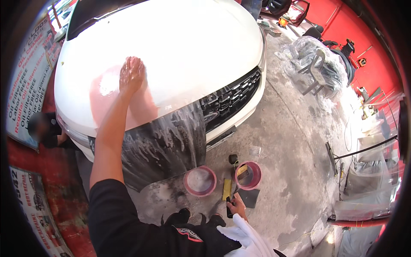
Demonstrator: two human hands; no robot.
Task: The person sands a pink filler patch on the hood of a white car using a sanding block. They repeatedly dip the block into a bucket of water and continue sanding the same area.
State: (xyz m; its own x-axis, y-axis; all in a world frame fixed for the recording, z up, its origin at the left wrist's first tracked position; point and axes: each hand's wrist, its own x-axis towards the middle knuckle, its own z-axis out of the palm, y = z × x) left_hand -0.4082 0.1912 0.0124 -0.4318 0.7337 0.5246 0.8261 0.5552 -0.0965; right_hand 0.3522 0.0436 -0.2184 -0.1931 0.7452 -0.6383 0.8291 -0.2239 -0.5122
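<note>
My left hand (132, 73) lies wet and flat on the white car hood (184, 51), its fingers stretched out. It rests at the edge of a pinkish, shiny wet patch (102, 92). A black plastic sheet (165, 143) streaked with whitish liquid hangs from the hood's front edge over part of the grille (235, 96). Low at the right, my right hand (239, 206) is closed round a small black block-like piece (230, 208). It is near a yellow strip (226, 189) and a dark flat sheet (248, 197). A white cloth (244, 238) hangs by my right arm.
Two pink buckets stand on the concrete floor: one with cloudy liquid (200, 195), one with a yellowish piece inside (258, 175). A plastic-covered heap with a grey chair (316, 70) is at the right. Another person (45, 128) crouches at the left, beside printed banners (30, 77).
</note>
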